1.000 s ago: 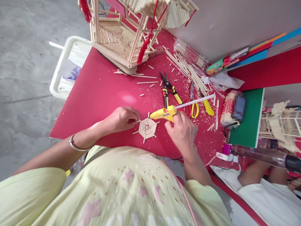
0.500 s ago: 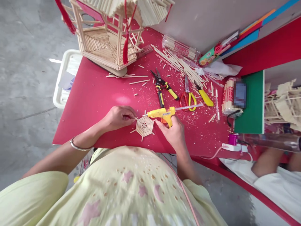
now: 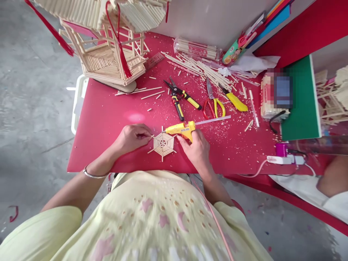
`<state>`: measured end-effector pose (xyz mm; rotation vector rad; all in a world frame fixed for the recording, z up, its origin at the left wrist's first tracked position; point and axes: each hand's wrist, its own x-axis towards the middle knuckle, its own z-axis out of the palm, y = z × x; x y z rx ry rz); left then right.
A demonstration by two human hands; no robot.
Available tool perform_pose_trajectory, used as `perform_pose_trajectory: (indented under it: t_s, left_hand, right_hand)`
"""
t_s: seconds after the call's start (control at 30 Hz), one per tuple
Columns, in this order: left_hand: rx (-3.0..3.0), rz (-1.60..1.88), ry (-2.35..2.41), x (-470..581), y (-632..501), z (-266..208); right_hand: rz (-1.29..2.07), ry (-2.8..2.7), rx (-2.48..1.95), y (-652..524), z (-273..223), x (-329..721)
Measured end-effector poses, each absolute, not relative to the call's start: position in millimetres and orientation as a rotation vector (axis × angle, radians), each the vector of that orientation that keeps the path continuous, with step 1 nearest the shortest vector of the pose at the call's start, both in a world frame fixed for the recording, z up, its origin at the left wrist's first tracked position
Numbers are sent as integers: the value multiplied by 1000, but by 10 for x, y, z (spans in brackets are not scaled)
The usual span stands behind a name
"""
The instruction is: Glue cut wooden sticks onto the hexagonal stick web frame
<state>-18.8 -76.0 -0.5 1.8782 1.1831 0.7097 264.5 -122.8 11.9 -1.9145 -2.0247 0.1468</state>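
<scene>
A hexagonal web of thin wooden sticks (image 3: 163, 144), with spokes poking past its edge, lies on the red table near the front. My left hand (image 3: 133, 137) is closed in a pinch at the tip of its upper left spoke. My right hand (image 3: 196, 148) is wrapped round a yellow hot glue gun (image 3: 181, 128), a clear glue stick (image 3: 214, 119) jutting from its back. The nozzle points left, over the web's top edge. One finger of the right hand reaches to the upper right spoke; whether it presses on it I cannot tell.
Black-and-yellow snips (image 3: 181, 98), red-and-yellow pliers (image 3: 213, 103) and a yellow-handled cutter (image 3: 235, 100) lie beyond the glue gun. Loose sticks (image 3: 198, 67) and scraps spread behind them. A stick-built pavilion (image 3: 108, 65) stands back left. A power strip (image 3: 280, 160) sits right, near another person's arm.
My view has shifted, so the pavilion appears further left and the green board further right. Both hands keep nearly the same pose around the web, with the glue gun still in my right hand.
</scene>
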Motion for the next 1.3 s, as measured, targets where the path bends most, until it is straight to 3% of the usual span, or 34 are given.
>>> perform_pose_trajectory:
  t_s: [0.73, 0.93, 1.0, 1.17, 1.3]
  left_hand:
    - [1881, 663, 1238, -188, -789, -48]
    - [1738, 622, 1294, -145, -689, 9]
    - [1715, 613, 1322, -103, -612, 30]
    - [1667, 387, 1335, 1, -431, 77]
    - [1621, 206, 1392, 59, -342, 131]
  right_hand:
    - [200, -1903, -1804, -1392, -19, 2873]
    - [387, -1605, -2086, -1444, -46, 3144]
    - [323, -1642, -2198, -1449, -7, 3225]
    - [-238, -1707, -2295, -1536, 166, 3230]
    - [-157, -1785, -1890, -1599, 168, 2919]
